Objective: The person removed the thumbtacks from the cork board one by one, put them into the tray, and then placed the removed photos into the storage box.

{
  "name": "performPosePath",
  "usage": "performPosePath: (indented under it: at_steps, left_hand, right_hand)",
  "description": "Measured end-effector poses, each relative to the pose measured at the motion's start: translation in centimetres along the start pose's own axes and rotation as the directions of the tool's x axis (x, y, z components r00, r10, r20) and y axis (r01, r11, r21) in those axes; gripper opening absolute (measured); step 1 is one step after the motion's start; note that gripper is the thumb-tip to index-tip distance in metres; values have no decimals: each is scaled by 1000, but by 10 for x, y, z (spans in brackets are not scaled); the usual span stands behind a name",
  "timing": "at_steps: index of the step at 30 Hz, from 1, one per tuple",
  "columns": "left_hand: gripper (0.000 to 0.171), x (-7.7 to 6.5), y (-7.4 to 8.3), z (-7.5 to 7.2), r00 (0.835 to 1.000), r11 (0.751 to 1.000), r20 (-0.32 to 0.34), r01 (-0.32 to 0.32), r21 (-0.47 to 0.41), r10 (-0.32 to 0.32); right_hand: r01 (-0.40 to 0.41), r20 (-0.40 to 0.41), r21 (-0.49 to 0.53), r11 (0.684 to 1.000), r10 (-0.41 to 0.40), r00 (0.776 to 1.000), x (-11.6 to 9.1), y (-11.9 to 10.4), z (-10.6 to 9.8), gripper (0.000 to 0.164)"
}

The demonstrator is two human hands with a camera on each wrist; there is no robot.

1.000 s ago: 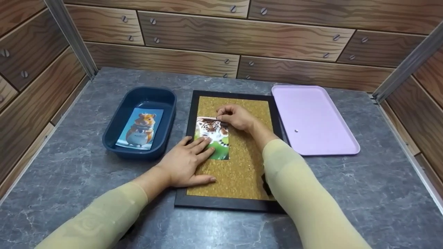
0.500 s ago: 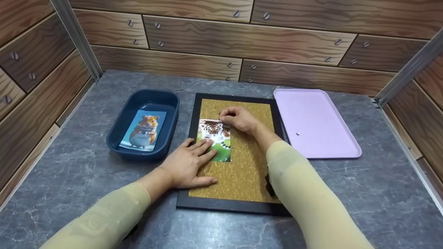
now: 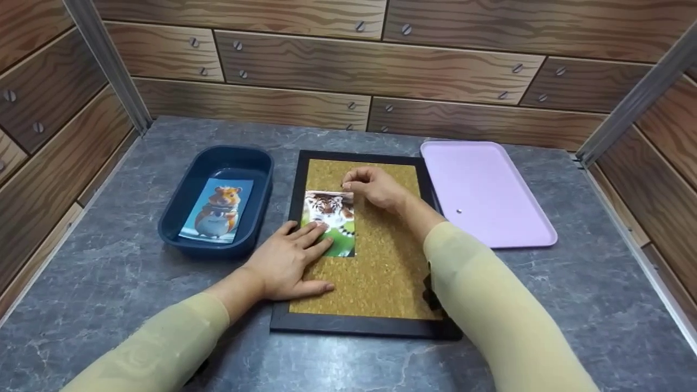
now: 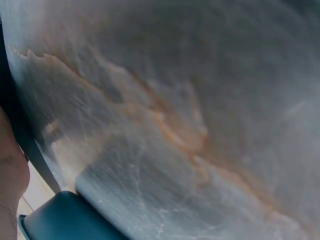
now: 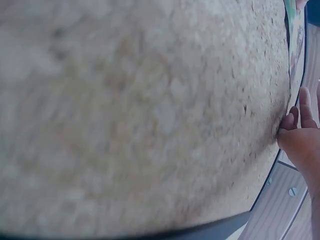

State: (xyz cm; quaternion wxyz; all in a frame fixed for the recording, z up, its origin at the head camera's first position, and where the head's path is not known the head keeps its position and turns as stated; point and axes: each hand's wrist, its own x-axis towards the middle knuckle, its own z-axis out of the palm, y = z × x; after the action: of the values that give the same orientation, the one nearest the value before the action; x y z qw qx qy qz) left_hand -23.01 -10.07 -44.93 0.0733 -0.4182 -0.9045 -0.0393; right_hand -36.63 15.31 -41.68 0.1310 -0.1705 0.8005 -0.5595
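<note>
Left hand [image 3: 286,264] spread on the tiger picture [image 3: 338,213] and cork board [image 3: 392,261]; right hand [image 3: 378,190] pinches a tiny dark item [image 3: 343,187] near the picture's top-right corner.
Left wrist view shows the blue bin's [image 4: 70,222] outside; only the head view shows the hamster picture [image 3: 218,212] inside and the lavender tray [image 3: 490,190].

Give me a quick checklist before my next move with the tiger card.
1. Tiger card on the cork: ok, lying there, uncurled as far as shown.
2. Left hand steadying it: ok, spread across its lower left.
3. Right hand in position: ok, near its top right corner.
4. Pin in that hand: cannot tell, too small.
5. Card's left edge off the frame: cannot tell, too close.
6. Hamster card out of the way: ok, inside the bin.
</note>
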Motion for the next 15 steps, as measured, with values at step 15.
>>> performPosePath:
  at_steps: [15]
  left_hand:
    - [93,0,2,-2,1000,1000,20,5,-8,-5]
  right_hand:
    - [-10,-58,21,1000,11,998,-29,-13,-40,15]
